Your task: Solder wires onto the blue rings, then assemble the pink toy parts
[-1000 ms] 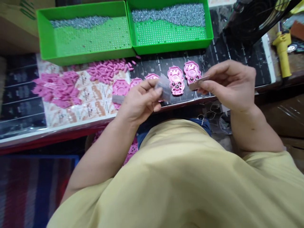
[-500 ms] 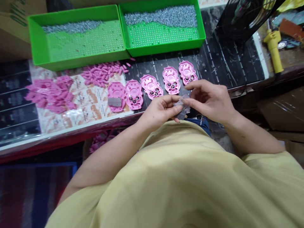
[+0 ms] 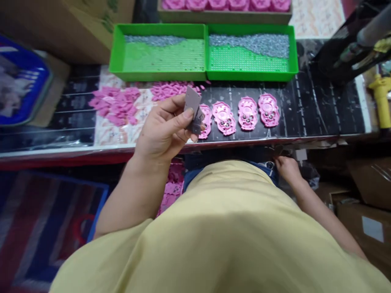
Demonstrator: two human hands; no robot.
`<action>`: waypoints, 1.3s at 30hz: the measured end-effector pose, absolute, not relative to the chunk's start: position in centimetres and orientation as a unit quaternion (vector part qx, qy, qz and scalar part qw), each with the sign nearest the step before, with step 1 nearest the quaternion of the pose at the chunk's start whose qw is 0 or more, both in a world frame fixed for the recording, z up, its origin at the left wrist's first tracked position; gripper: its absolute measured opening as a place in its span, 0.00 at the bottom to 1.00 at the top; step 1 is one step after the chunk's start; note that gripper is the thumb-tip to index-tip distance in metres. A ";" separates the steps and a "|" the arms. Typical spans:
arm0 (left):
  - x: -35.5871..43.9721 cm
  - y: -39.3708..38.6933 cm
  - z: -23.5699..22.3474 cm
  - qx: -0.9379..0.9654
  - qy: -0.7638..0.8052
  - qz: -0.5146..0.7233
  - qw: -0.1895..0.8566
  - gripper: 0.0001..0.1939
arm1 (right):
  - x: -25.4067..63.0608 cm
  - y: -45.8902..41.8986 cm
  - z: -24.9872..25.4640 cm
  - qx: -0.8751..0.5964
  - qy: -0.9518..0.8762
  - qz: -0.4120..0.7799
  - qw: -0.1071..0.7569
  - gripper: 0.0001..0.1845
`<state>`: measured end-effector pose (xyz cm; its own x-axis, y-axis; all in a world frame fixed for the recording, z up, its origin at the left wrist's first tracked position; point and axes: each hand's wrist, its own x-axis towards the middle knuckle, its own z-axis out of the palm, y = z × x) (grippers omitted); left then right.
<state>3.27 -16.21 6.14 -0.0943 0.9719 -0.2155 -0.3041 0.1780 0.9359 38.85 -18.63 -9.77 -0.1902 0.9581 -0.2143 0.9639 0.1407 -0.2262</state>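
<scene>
My left hand (image 3: 166, 128) is raised in front of the table edge, thumb and fingers pinching a few flat grey plates (image 3: 192, 106). The plates stand tilted and partly cover a pink plastic shell (image 3: 205, 121). To the right, more pink shells, among them one (image 3: 224, 118) with small shiny metal parts inside, lie in a row on the black table top. My right hand (image 3: 288, 168) is low beside my lap, below the table edge. Its fingers are curled together, and what they hold, if anything, is too dark to make out.
Two green trays (image 3: 159, 76) with small metal pieces stand behind the shells. Piles of flat pink pieces (image 3: 116, 103) and small pink pegs (image 3: 171, 89) lie at left. A blue basket (image 3: 42, 101), a box of pink parts (image 3: 226, 17) and a yellow-handled tool (image 3: 381, 97) are around the edges.
My hands have separated. The left has moved left and up with the grey plates; the right has let go of them and dropped below the table edge. The view has shifted.
</scene>
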 end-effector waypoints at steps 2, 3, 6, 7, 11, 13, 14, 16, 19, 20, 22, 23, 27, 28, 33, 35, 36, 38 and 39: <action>2.0 -17.0 5.7 0.322 0.490 0.571 0.575 0.17 | 39.3 -18.7 -7.5 0.604 0.781 -0.154 -0.024 0.19; 1.6 -17.5 5.3 0.315 0.489 0.575 0.575 0.20 | 39.4 -18.6 -6.1 0.582 0.794 -0.166 -0.052 0.19; 1.3 -19.2 3.6 0.311 0.492 0.536 0.612 0.25 | 37.7 -18.1 -1.6 0.492 0.791 -0.306 -0.196 0.14; 1.5 -19.7 3.0 0.318 0.488 0.511 0.632 0.25 | 36.4 -17.7 -0.4 0.475 0.766 -0.357 -0.245 0.12; 3.1 -20.9 1.7 0.363 0.459 0.426 0.690 0.26 | 29.4 -15.7 2.2 0.467 0.636 -0.469 -0.397 0.11; 3.6 -21.1 1.8 0.376 0.448 0.414 0.698 0.26 | 26.3 -14.7 2.4 0.435 0.630 -0.513 -0.389 0.12; 3.6 -21.2 1.9 0.377 0.444 0.415 0.699 0.26 | 25.2 -14.3 2.5 0.417 0.639 -0.529 -0.371 0.13; 3.3 -21.2 2.1 0.370 0.445 0.431 0.692 0.25 | 23.7 -13.8 2.5 0.384 0.667 -0.545 -0.333 0.14; 2.7 -21.3 2.1 0.352 0.452 0.452 0.684 0.25 | 23.0 -13.6 2.6 0.344 0.728 -0.514 -0.296 0.12; 2.4 -21.4 1.9 0.348 0.452 0.455 0.683 0.25 | 23.0 -13.5 2.6 0.330 0.755 -0.487 -0.289 0.12; 2.1 -21.5 1.6 0.345 0.448 0.460 0.684 0.24 | 22.9 -13.5 2.8 0.292 0.816 -0.417 -0.274 0.13; 1.9 -21.5 1.4 0.345 0.447 0.461 0.685 0.23 | 22.8 -13.4 2.9 0.270 0.845 -0.378 -0.266 0.13; 1.1 -21.7 0.6 0.349 0.440 0.455 0.692 0.23 | 22.3 -12.9 3.2 0.207 0.912 -0.266 -0.233 0.11; 0.9 -21.8 0.5 0.350 0.442 0.457 0.688 0.23 | 22.1 -12.7 3.1 0.206 0.918 -0.247 -0.234 0.11; -0.3 -21.8 0.1 0.350 0.530 0.495 0.592 0.24 | 20.8 -11.1 1.0 0.266 0.914 -0.101 -0.289 0.09; -0.6 -21.8 0.1 0.367 0.560 0.487 0.561 0.23 | 20.2 -10.5 -0.1 0.286 0.914 -0.061 -0.282 0.09; -0.7 -21.8 0.2 0.377 0.570 0.477 0.553 0.22 | 20.0 -10.4 -0.5 0.290 0.915 -0.050 -0.277 0.09; -0.7 -21.7 0.2 0.397 0.582 0.455 0.545 0.22 | 19.7 -10.3 -0.6 0.279 0.916 -0.047 -0.283 0.09; -0.6 -21.7 0.2 0.406 0.585 0.447 0.541 0.21 | 19.7 -10.4 -0.4 0.265 0.917 -0.059 -0.293 0.08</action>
<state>-0.61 -21.68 0.23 -0.0834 0.9593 -0.2697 -0.0092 0.2699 0.9629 19.71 -10.36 -0.40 -0.6874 0.5204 0.5066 0.4514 0.8526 -0.2634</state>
